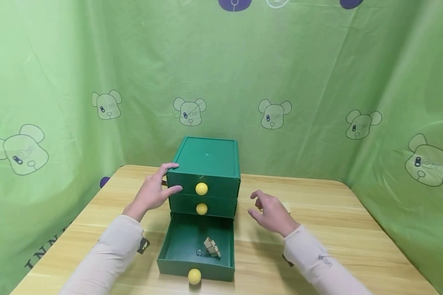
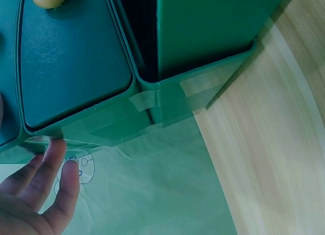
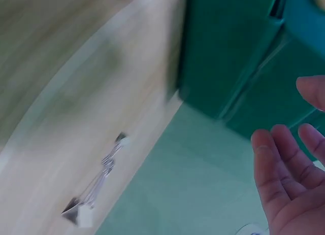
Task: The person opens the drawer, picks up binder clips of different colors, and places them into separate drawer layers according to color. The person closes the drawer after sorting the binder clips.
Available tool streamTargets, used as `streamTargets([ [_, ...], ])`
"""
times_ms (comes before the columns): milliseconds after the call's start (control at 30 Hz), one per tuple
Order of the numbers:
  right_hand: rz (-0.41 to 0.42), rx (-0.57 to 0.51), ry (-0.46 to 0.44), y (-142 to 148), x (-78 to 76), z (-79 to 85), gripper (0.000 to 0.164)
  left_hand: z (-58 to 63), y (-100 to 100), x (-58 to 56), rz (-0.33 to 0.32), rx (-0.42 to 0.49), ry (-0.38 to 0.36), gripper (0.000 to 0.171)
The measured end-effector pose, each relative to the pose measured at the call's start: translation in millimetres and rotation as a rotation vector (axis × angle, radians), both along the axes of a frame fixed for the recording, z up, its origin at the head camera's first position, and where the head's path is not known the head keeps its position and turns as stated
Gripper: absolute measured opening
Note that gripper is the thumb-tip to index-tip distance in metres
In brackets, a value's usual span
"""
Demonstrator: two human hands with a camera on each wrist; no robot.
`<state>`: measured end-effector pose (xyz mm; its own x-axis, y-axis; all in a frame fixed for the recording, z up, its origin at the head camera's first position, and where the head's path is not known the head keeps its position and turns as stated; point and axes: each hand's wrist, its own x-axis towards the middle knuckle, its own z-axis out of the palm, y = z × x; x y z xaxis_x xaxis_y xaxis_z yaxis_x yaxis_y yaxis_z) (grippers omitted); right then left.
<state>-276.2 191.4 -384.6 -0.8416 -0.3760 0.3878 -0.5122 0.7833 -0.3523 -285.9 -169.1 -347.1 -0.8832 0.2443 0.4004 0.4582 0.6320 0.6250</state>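
A green drawer cabinet [image 1: 210,157] with yellow round knobs stands on the table. My left hand [image 1: 153,191] rests on its upper left corner, with the thumb on the top drawer's front, a finger along the top edge and the other fingers [image 2: 57,153] at the side. Its bottom drawer [image 1: 170,241] is pulled out, and a beige binder clip [image 1: 211,247] with wire handles lies inside. My right hand [image 1: 275,213] hovers right of the cabinet, fingers loosely bent around nothing. Beyond it, partly hidden, are pale items with wire handles [image 3: 104,171], blurred in the right wrist view.
The wooden table [image 1: 336,229] extends on both sides of the cabinet. A green curtain [image 1: 229,73] printed with bear heads encloses the back and sides. The open drawer's front, with its yellow knob [image 1: 194,276], juts toward me. Clear tape [image 2: 144,100] runs along the cabinet's side.
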Motion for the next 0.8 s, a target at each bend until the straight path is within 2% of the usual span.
streamTargets([
  [400, -0.106, 0.007, -0.085, 42, -28.1, -7.1, 0.034, -0.3, 0, 0.8, -0.004, 0.001, 0.004, 0.063],
  [800, -0.197, 0.087, -0.203, 82, -41.5, -21.8, 0.046, 0.4, 0, 0.0, -0.008, 0.008, 0.0, 0.063],
])
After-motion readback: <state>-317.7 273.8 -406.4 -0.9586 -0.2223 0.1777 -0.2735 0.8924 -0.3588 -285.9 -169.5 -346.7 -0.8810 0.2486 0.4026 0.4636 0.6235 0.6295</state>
